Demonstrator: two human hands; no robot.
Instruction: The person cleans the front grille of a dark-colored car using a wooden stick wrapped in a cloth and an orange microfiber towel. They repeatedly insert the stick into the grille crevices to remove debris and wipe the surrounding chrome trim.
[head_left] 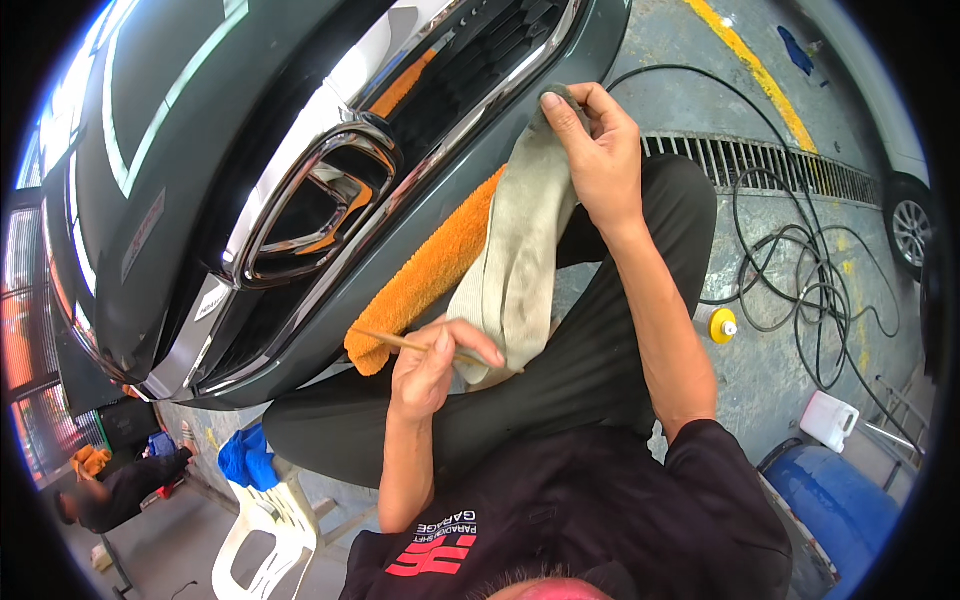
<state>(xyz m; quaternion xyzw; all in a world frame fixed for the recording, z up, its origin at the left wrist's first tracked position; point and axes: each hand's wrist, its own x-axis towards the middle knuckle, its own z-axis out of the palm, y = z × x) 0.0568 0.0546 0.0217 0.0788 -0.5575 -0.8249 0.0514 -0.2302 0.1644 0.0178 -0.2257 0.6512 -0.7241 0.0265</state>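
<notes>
So the grey-beige cloth (520, 250) is draped down the lower edge of the car's front grille (470, 70), hanging from about 1 o'clock of the picture's centre down toward the middle, and it lies just beside an orange microfibre towel (430, 270) that hangs along the dark green bumper (330, 320) at its 9 o'clock side. The person's right hand (595, 150) has its fingers closed over the top end of the cloth, thumb pressing it against the chrome trim strip (450, 150). The left hand (435, 365), at 6 o'clock from the cloth, has thumb and fingers pinched together on a thin wooden stick (400, 342) and looks to be touching the cloth's lower end too. Looks like the wipe-down of the grille trim is mid-way, detail work going on; next move probably calls for sliding the cloth along the chrome while keeping the stick tip off the paint. Further out: big chrome emblem (310, 205) at 10 o'clock, black hose coils (810, 290) on the concrete at 3 o'clock, a yellow-capped bottle (718, 324), a white plastic chair (265, 530) at 7 o'clock
</notes>
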